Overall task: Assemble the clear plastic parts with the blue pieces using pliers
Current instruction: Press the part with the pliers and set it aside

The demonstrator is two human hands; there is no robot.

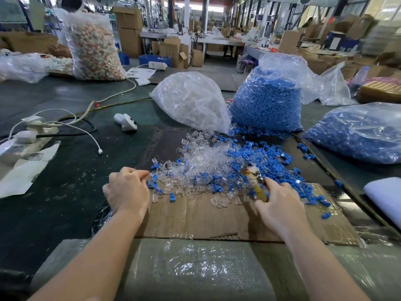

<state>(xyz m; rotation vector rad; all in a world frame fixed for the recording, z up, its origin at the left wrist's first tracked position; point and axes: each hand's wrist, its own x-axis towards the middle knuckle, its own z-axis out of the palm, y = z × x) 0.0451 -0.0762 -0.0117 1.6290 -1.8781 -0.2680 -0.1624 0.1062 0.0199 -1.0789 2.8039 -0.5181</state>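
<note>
A heap of clear plastic parts (195, 164) lies on a cardboard sheet (195, 218), mixed on its right with small blue pieces (269, 157). My left hand (125, 190) is at the heap's left edge, its fingertips pinching a small piece I cannot make out. My right hand (280, 205) grips the yellowish handles of the pliers (256, 181), whose jaws point up into the blue pieces. Whether the jaws hold anything is hidden by blur.
Behind the heap stand a bag of clear parts (191, 101) and a bag of blue pieces (269, 98); another blue-filled bag (358, 133) lies at right. A power strip with cables (32, 135) and a white handheld device (125, 121) sit left. Bubble wrap (191, 270) covers the near edge.
</note>
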